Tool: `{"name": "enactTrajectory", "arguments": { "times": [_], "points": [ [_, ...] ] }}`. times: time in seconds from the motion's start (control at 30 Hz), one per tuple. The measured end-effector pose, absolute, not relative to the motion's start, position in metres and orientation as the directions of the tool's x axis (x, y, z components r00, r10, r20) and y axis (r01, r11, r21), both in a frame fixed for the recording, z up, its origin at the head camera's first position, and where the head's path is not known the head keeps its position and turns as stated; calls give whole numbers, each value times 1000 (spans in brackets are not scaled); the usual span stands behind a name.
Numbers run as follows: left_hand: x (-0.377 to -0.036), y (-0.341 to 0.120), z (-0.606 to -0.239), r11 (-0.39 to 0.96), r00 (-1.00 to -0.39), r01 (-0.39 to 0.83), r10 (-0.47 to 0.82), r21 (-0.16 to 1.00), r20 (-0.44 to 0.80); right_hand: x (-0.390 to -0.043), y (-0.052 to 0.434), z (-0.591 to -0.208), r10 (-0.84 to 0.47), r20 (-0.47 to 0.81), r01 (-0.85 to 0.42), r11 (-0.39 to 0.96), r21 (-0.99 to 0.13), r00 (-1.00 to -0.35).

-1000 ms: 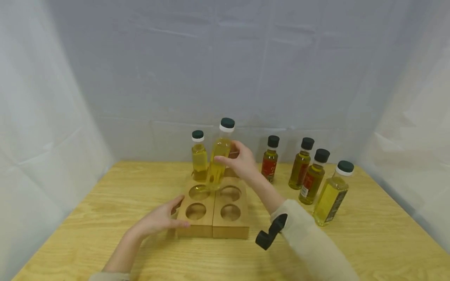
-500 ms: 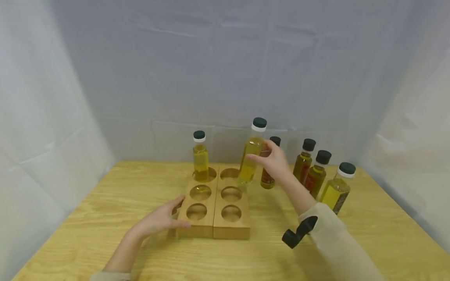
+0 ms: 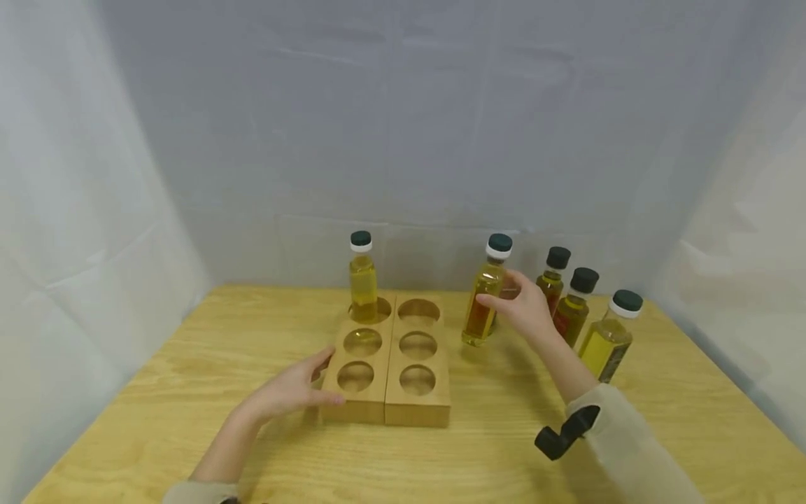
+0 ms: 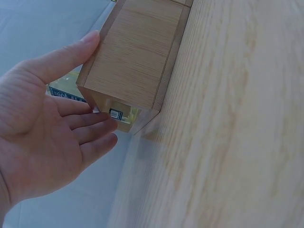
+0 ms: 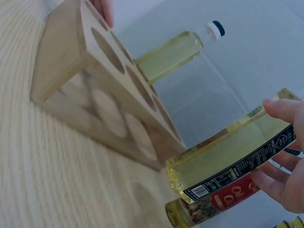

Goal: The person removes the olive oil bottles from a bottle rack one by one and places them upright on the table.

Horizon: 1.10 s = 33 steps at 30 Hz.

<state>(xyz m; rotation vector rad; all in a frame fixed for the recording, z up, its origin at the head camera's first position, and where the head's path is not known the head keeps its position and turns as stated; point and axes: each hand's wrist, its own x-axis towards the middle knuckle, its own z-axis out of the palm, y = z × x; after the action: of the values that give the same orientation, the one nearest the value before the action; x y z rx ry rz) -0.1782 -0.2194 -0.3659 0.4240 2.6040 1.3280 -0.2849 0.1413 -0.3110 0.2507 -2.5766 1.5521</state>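
My right hand (image 3: 527,308) grips a clear oil bottle (image 3: 483,297) with a green cap and white collar, to the right of the wooden rack (image 3: 415,415). In the right wrist view the bottle (image 5: 228,154) has a dark label and slants in front of a red-labelled bottle (image 5: 232,195). My left hand (image 3: 291,388) rests at the rack's front left corner. In the left wrist view its thumb (image 4: 71,56) touches the front panel's edge, and the loosely extended fingers lie by the open side. A similar oil bottle (image 3: 363,283) stands in the rack's back left hole.
Right of the held bottle stand black-capped dark oil bottles (image 3: 569,311) and a green-capped oil bottle (image 3: 607,343). The rack has two rows of round holes. Pale sheeting (image 3: 315,140) surrounds the wooden table (image 3: 208,350).
My right hand has carried the oil bottle rightward from above the rack and lowered it, in front of the red-labelled bottle. My left hand has stayed at the rack's corner.
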Motion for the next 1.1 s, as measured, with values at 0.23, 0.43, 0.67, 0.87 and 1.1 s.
{"name": "enactTrajectory", "arguments": {
  "times": [0.23, 0.43, 0.67, 0.87, 1.1],
  "points": [
    [-179, -220, -363, 572, -939, 170, 340, 803, -43, -283, 150, -321, -62, 190, -196, 478, -856, -980],
    [-179, -220, -362, 577, -938, 176, 344, 797, -42, -285, 153, -332, -59, 186, -191, 476, -858, -981],
    [-179, -220, -363, 597, -938, 196, 346, 778, -29, -288, 159, -343, -50, 186, -188, 473, -861, -981],
    [-178, -220, -363, 596, -940, 189, 340, 780, -32, -292, 165, -346, -55, 180, -183, 488, -853, -982],
    [-178, -219, -363, 600, -942, 186, 333, 778, -32, -294, 167, -346, -74, 168, -183, 450, -874, -983]
  ]
}}
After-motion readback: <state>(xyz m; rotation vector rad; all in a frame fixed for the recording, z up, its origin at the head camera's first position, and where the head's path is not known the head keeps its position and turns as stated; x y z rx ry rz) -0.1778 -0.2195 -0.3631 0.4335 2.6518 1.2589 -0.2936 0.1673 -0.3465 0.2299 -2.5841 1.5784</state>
